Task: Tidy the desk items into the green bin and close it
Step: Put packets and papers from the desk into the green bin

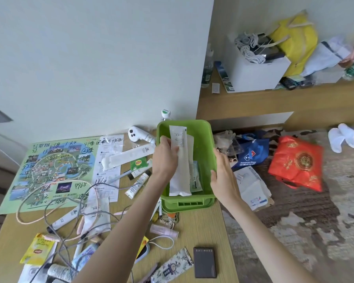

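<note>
The green bin (203, 137) stands open at the desk's right edge. My left hand (165, 158) reaches into it from the left and pinches a long white packet (178, 137) that leans inside the bin. My right hand (223, 172) grips the bin's right rim. More flat packets (196, 176) lie in the bin's bottom. Loose on the desk are a white pouch (131, 155), a green tea bag (138, 163), tubes (137, 184), a yellow tea bag (38, 251), grey cables (70, 242), a dark card case (204, 262) and a floral pouch (172, 266).
A large printed map (49, 170) and paper sheets (108, 170) cover the desk's left side. A white handheld device (138, 134) and a bottle (165, 115) sit by the wall. On the floor to the right lie a blue bag (251, 152), a red bag (296, 162) and slippers (343, 137).
</note>
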`<action>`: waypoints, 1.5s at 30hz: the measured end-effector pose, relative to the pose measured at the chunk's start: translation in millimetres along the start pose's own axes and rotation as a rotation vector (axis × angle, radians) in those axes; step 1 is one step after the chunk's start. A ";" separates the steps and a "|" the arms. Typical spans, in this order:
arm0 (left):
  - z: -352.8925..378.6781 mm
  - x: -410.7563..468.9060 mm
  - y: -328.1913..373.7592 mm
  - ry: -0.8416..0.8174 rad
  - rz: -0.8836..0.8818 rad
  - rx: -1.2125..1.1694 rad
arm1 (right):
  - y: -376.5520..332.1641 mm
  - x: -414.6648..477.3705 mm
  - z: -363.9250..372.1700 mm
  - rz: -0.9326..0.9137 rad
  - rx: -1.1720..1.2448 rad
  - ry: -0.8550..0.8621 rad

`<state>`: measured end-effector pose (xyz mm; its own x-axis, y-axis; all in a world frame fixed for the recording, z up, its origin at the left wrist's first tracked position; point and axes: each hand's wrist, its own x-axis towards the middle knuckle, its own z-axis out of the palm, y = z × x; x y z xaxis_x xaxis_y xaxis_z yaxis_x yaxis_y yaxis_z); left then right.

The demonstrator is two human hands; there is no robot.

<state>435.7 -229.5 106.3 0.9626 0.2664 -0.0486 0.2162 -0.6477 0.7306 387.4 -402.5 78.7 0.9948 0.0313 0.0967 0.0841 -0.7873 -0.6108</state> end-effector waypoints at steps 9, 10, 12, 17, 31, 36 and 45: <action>-11.2 -20.1 -1.4 -0.025 0.176 0.319 | -8.2 0.9 11.7 0.003 0.022 -0.005; -17.1 -24.2 -4.4 -0.011 0.188 0.300 | -10.2 2.2 12.5 -0.007 0.018 -0.016; -30.0 -34.3 -12.2 0.014 0.210 0.260 | -14.3 4.4 13.3 -0.034 0.004 -0.039; -55.8 -72.5 -40.8 0.137 0.241 0.152 | -21.2 -6.4 4.0 -0.076 -0.075 -0.062; -44.8 -187.9 -169.5 -0.159 -0.088 0.592 | -21.7 -136.4 39.2 -0.520 -0.115 -0.027; -33.5 -194.6 -180.3 -0.195 -0.146 0.613 | 3.2 -163.3 65.1 -0.410 -0.134 -0.329; -50.0 -193.0 -164.6 -0.062 -0.127 0.572 | 11.1 -194.8 87.9 -0.565 -0.253 -0.637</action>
<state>206.1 -138.6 29.4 0.9274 0.3364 -0.1638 0.3678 -0.9002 0.2333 199.5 -363.2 -16.0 0.6576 0.7337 -0.1709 0.6319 -0.6607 -0.4051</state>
